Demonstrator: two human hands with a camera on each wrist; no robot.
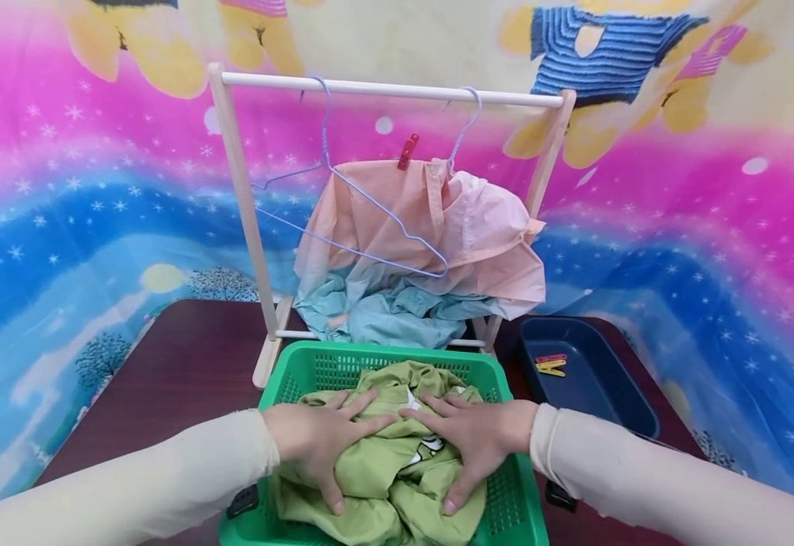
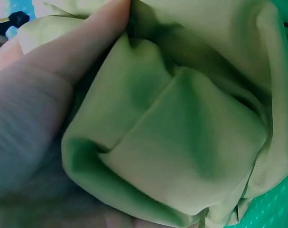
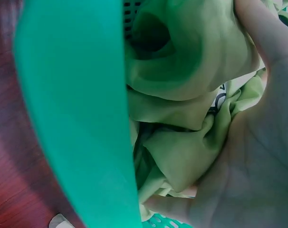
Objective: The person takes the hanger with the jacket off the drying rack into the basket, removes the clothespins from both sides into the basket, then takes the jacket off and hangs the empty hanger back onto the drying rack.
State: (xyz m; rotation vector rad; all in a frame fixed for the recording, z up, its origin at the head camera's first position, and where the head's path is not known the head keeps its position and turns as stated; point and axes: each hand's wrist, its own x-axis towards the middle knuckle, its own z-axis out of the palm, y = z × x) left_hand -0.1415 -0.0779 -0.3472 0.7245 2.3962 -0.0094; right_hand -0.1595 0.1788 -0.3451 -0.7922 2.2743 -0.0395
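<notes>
A crumpled green garment (image 1: 365,474) with a white-and-black print fills the green plastic basket (image 1: 397,348). My left hand (image 1: 315,440) rests on the garment's left side, fingers spread, thumb toward me. On the right side my right hand (image 1: 475,436) lies the same way, its fingertips close to those of the left. Folds of the garment (image 2: 182,142) bulge beside the left hand in the left wrist view. In the right wrist view the right palm (image 3: 258,152) is against the cloth, with the basket's wall (image 3: 77,114) alongside.
Behind the basket stands a wooden rack (image 1: 397,89). A bare purple wire hanger (image 1: 325,140) hangs there, beside a pink and teal garment (image 1: 376,189) on another hanger (image 1: 461,136), with a red clothespin (image 1: 407,152). A dark blue tray (image 1: 594,379) holds several clothespins (image 1: 550,368) on the table (image 1: 164,379).
</notes>
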